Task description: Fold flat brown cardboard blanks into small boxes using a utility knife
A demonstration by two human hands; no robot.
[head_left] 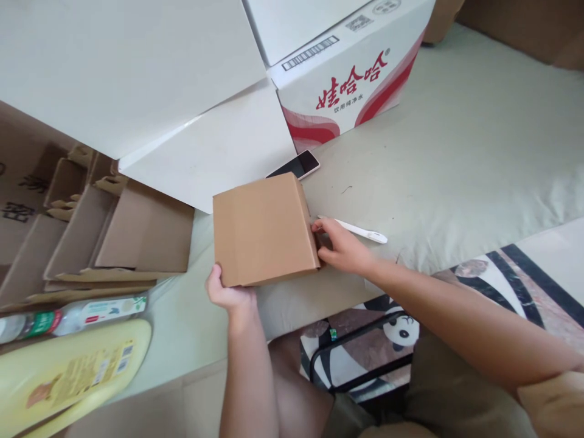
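Your left hand (229, 296) is clenched on the near left corner of the small brown box (263, 228): thumb on the top face, the other fingers hidden underneath; your right hand (343, 247) sits against the box's right side wall near its near corner, fingers bent and touching the cardboard; whether they pinch an edge there or only press on it, you cannot tell from this view, since the fingertips are tucked behind the wall

The box lies between your two hands, closed face up, turned slightly so its far right corner points toward the phone (295, 165); it rests on the pale green cushion (456, 176), at its near edge; the phone lies screen up just beyond the box, partly behind it; a white pen-like tool (360, 232) lies on the cushion just past your right hand, touching or nearly touching your knuckles

Behind these stands a large white carton (351, 79) with red print, its white flaps (137, 79) spread open to the left; flat brown cardboard blanks (114, 237) lie stacked left of the box, well apart from your left hand; nearer to you on that side lie a clear water bottle (68, 316) and a yellow bottle (68, 371), both on their sides; a panda-patterned mat (401, 331) shows under your right forearm
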